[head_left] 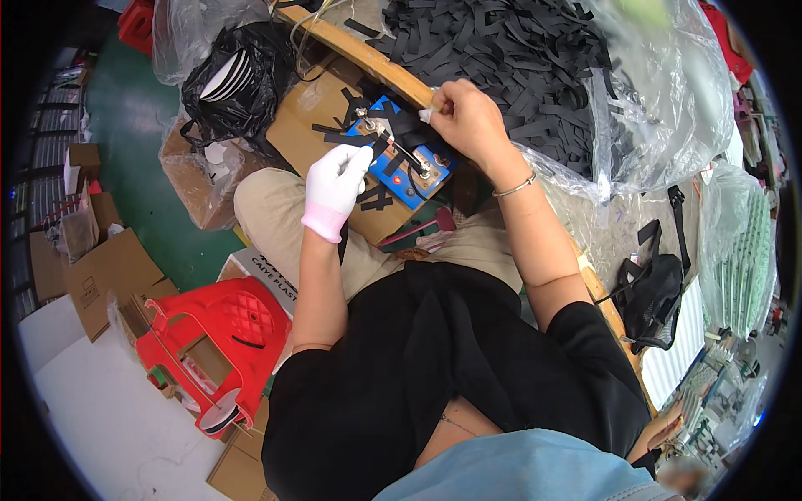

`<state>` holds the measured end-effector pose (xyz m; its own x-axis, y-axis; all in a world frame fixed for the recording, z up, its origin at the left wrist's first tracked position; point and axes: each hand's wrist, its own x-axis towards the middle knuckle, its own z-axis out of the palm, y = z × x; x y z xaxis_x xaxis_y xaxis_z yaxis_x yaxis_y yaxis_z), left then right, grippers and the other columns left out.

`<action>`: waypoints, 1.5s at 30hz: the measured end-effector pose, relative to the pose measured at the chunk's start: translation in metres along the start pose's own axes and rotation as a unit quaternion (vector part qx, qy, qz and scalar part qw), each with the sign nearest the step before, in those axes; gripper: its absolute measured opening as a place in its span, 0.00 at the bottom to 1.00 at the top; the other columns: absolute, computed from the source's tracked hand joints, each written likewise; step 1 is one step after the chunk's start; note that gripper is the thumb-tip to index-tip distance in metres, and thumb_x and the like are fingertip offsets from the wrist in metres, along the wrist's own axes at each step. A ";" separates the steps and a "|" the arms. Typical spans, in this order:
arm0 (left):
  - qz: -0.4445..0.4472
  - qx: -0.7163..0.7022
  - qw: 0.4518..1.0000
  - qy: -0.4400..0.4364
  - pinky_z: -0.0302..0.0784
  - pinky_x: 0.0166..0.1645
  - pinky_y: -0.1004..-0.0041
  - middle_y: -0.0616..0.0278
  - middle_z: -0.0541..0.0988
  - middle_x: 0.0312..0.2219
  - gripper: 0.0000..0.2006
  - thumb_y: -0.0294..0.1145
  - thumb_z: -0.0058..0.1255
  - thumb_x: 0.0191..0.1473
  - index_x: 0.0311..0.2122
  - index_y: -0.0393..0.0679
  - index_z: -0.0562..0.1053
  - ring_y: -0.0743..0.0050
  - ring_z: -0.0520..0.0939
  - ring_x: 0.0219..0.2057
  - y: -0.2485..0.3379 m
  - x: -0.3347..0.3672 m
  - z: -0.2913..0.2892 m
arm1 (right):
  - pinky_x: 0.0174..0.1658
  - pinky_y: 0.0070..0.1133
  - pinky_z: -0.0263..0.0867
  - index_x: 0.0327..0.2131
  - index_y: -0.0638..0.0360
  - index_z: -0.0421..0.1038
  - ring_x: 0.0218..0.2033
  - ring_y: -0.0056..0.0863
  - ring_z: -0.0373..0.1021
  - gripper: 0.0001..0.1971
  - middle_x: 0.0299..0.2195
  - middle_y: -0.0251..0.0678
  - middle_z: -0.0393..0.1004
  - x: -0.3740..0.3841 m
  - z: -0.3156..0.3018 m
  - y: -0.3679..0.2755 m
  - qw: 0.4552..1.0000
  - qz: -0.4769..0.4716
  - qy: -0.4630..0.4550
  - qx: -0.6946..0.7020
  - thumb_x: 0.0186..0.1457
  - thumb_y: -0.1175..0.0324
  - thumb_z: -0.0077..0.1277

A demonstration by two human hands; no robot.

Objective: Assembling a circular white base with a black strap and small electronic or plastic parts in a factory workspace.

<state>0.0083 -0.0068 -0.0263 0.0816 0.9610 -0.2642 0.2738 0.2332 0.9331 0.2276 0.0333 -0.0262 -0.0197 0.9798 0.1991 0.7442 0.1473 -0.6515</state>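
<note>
Your blue device [389, 166] lies between your two hands, a little ahead of your lap, resting at a slant over brown cardboard [292, 125]. Your left hand [338, 179], in a white glove with a pink cuff, is just beside the device's near left side; its thumb and fingers are drawn together in a narrow pinch, with the tips at the device's edge, but you cannot tell from this view whether they hold one of the dark pieces there. Your right hand [469, 118] is bare and sits to the upper right of the device, above the end of the wooden edge [376, 58], its fingers curled inward. A bit of white material [426, 115] shows at its fingertips, and whether it is worn or held you cannot tell. Metal fittings and a dark bar run across the device's top, and a small red button [397, 179] sits toward the side nearer you. Loose black strips [378, 199] lie around the device on the cardboard, close to your left hand. Beyond your right hand, on the far side of the wooden edge, spreads a large heap of black strips [501, 71], with clear plastic sheeting [660, 108] to its right.
</note>
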 end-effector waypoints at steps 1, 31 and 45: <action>0.002 -0.053 0.999 -0.006 0.61 0.22 0.83 0.72 0.71 0.17 0.10 0.35 0.51 0.54 0.30 0.36 0.74 0.89 0.67 0.17 0.006 -0.003 0.000 | 0.29 0.23 0.64 0.26 0.59 0.70 0.24 0.28 0.68 0.06 0.21 0.34 0.67 -0.001 0.001 0.000 0.999 -0.023 0.036 0.015 0.42 0.71 0.56; -0.010 0.031 0.999 -0.012 0.60 0.21 0.82 0.72 0.69 0.14 0.12 0.37 0.52 0.53 0.27 0.37 0.74 0.88 0.67 0.16 -0.010 0.007 0.003 | 0.34 0.30 0.66 0.23 0.61 0.73 0.29 0.40 0.70 0.07 0.26 0.40 0.71 0.004 0.000 0.005 0.998 0.049 -0.042 0.004 0.41 0.67 0.52; 0.056 -0.078 0.995 -0.003 0.60 0.21 0.84 0.73 0.69 0.17 0.09 0.33 0.51 0.54 0.30 0.37 0.74 0.90 0.66 0.17 0.021 -0.001 0.009 | 0.30 0.15 0.61 0.30 0.63 0.73 0.25 0.12 0.62 0.07 0.25 0.25 0.68 -0.002 -0.017 -0.005 0.954 0.023 -0.122 0.274 0.49 0.70 0.55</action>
<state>0.0225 -0.0045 -0.0087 0.1089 0.9814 -0.1579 0.1114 0.1458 0.9830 0.2351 0.0285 -0.0106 -0.2010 0.9792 0.0285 0.2889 0.0870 -0.9534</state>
